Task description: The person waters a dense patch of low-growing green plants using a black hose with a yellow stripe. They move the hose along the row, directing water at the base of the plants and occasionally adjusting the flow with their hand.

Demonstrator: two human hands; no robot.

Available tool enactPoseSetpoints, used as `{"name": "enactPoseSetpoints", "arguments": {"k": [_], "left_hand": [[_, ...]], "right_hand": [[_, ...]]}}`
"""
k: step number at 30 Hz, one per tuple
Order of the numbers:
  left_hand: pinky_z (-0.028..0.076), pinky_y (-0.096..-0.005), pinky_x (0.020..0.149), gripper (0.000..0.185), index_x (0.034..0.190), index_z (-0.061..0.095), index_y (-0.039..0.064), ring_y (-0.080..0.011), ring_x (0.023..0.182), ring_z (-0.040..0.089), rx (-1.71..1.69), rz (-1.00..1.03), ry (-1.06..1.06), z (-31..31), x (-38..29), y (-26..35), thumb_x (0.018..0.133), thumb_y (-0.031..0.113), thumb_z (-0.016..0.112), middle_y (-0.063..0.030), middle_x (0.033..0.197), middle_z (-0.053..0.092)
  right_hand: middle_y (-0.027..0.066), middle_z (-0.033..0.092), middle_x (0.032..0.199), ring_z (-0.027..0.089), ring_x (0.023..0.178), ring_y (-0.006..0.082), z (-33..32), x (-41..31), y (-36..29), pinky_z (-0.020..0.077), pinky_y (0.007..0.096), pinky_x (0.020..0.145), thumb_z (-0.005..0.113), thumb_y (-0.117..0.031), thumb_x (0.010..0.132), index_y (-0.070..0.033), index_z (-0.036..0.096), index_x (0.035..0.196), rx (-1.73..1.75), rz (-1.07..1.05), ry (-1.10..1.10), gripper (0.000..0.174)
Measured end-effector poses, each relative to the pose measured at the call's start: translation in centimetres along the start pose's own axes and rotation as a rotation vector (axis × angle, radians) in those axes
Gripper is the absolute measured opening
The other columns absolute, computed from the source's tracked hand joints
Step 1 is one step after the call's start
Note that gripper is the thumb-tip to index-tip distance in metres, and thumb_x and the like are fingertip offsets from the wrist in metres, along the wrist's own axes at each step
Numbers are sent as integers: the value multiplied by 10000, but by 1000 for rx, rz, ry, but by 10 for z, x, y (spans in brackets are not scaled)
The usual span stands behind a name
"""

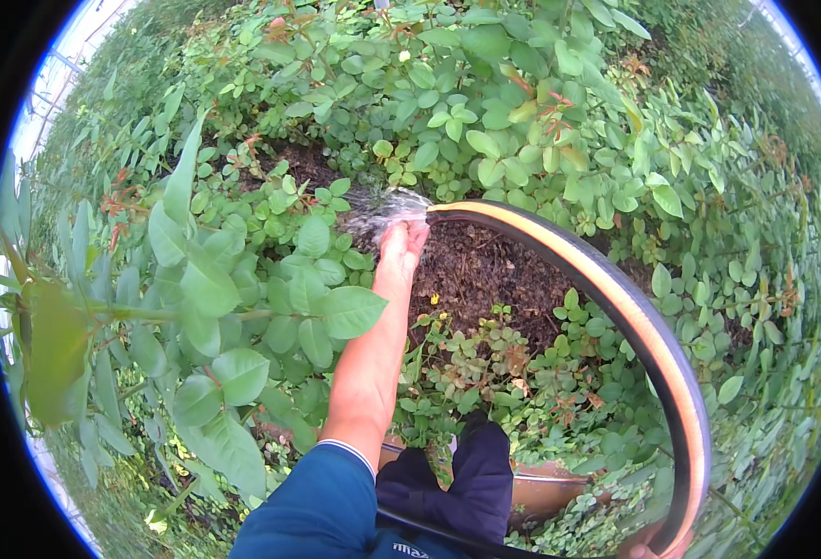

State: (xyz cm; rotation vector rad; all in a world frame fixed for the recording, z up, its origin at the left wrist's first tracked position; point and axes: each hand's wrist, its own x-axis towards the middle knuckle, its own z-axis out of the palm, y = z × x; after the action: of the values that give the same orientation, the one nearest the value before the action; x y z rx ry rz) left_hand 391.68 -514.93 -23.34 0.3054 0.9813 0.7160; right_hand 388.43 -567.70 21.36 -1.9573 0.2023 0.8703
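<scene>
My left hand (pixel 406 242) reaches out at the middle of the view, its fingers against the mouth of a black rubber hose (pixel 595 262) with an orange stripe. Water (pixel 380 207) sprays from the mouth towards the left, over my fingers, partly hiding them. The hose arcs to the right and down to my right hand (pixel 655 545), which grips it at the bottom edge and is partly cut off. Below the spray lies dark soil (pixel 480 269) with dry plant litter. Leafy rose-like bushes (pixel 480 133) surround the soil.
A leafy branch (pixel 208 300) juts in close on the left, beside my forearm. Low plants (pixel 480 363) grow before my dark-trousered legs (pixel 476 475). A brown edging or ground strip (pixel 546 492) runs near my feet. A pale framed structure (pixel 50 77) shows at the far left.
</scene>
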Motion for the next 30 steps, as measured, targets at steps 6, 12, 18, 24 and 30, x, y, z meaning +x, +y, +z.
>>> {"name": "enactPoseSetpoints", "arguments": {"k": [6,12,18,24,30], "left_hand": [[571,-421,895,263,1146,543,-9,-291,1030,647,-26,10,79,-8,9,26,1023,155,377,-177,1138,641],[587,-359,874,215,1178,538,-15,-242,965,659,334,-145,89,-24,-83,-34,995,56,450,-161,1090,640],[608,-387,816,162,1118,597,-9,-257,926,679,274,-279,136,-46,-135,-57,976,43,537,-138,998,659],[559,-361,731,174,1072,557,29,-137,678,538,154,-99,111,-27,-88,1,1033,171,465,-18,738,503],[536,-389,806,298,1086,526,24,-221,862,584,-126,224,97,26,-26,100,1060,253,338,-93,944,604]], "right_hand": [[-4,557,624,482,480,90,5,19,3,371,237,422,878,-386,681,-53,608,871,-57,-112,-10,469],[1,571,642,510,508,95,27,52,-21,393,253,440,898,-450,621,-48,612,846,-22,-98,-12,542],[81,443,460,424,357,170,47,96,-24,302,314,315,779,-111,777,23,457,804,392,-336,-378,350],[92,467,473,427,346,162,65,113,-31,332,314,320,805,-66,741,22,449,705,538,-308,-463,369],[13,591,654,546,519,107,40,94,-42,447,264,458,896,-417,663,-33,613,842,63,-162,-315,509]]}}
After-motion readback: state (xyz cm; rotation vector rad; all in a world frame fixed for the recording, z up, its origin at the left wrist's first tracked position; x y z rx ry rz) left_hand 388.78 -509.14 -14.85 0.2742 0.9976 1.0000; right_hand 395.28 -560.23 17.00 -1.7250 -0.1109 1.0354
